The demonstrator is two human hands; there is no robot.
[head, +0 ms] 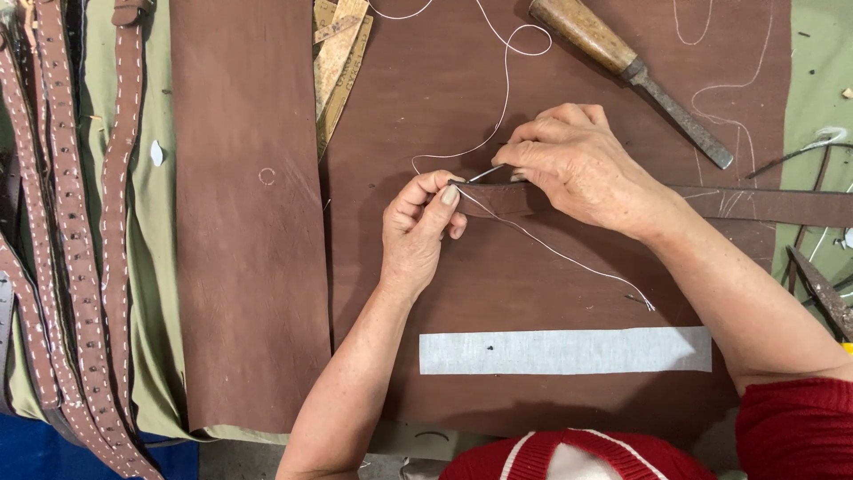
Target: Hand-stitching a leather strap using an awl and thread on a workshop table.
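A narrow brown leather strap (pixel 764 205) lies across a large brown leather sheet (pixel 533 293), running in from the right. My left hand (pixel 418 233) pinches the strap's left end between thumb and forefinger. My right hand (pixel 577 164) rests on the strap and grips a thin metal needle (pixel 486 173) that points left at that end. White thread (pixel 504 98) loops up from the needle toward the top, and another length trails down right across the sheet to a loose end (pixel 641 300).
A wooden-handled chisel (pixel 626 67) lies at the top right. A white cloth strip (pixel 565 350) sits below the hands. A second brown leather panel (pixel 249 222) lies to the left, with stitched straps (pixel 120 178) hanging at far left. Cork-like scraps (pixel 340 53) lie at top centre.
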